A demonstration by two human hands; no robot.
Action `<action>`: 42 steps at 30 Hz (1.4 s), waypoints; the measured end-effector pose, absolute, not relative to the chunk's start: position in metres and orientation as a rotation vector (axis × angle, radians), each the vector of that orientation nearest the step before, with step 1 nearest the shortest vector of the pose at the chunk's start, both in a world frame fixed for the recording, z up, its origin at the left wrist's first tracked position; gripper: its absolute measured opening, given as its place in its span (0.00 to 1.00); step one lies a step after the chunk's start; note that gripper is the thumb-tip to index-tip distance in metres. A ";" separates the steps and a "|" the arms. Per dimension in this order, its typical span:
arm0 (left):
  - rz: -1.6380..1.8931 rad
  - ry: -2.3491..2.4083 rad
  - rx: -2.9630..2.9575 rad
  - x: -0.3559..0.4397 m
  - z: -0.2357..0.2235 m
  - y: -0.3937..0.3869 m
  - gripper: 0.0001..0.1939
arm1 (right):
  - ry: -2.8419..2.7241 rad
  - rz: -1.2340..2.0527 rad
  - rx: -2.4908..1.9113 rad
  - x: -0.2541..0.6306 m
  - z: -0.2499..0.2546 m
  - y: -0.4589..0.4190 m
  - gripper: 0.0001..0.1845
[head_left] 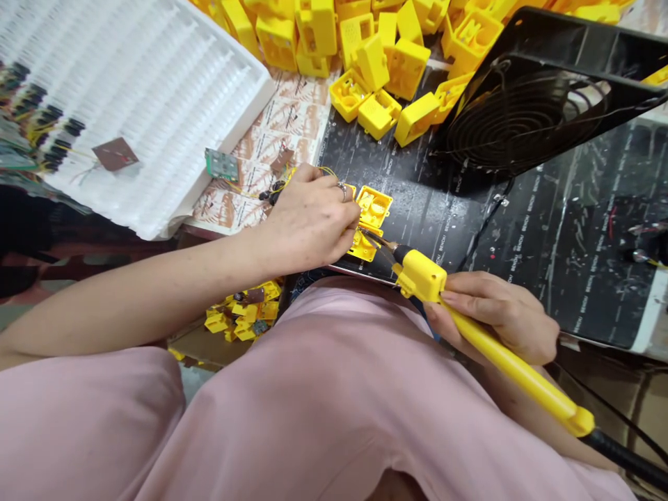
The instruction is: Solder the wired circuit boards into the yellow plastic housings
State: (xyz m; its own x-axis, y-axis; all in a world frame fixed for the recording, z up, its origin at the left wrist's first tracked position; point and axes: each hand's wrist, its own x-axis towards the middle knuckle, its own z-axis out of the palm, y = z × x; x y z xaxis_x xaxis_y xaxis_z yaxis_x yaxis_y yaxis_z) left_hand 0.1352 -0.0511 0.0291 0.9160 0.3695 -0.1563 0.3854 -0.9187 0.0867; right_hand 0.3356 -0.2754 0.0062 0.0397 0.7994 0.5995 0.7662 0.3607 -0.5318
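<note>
My right hand point(493, 313) is wrapped round the yellow handle of a soldering iron point(424, 275). A black cable leaves its back end, and the tip points left into a small open yellow case point(364, 249). Over that case and another open yellow case point(374, 207) is my left hand point(313, 219), its fingers closed and pressed together near the tip. What they pinch is hidden. Just left of this hand lie black parts with thin wires point(271, 191) and a small green circuit board point(223, 165).
Yellow cases point(378, 115) are heaped at the back, beside a black fan point(522, 118). A white ridged foam tray point(172, 90) at left bears wired parts and a brown square point(115, 154). More yellow cases point(245, 313) sit below the table edge. The black mat point(553, 236) covers the right side.
</note>
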 end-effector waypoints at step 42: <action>0.388 0.599 2.783 0.094 0.002 -0.052 0.16 | -1.604 -0.190 -1.352 0.359 -0.016 -0.289 0.36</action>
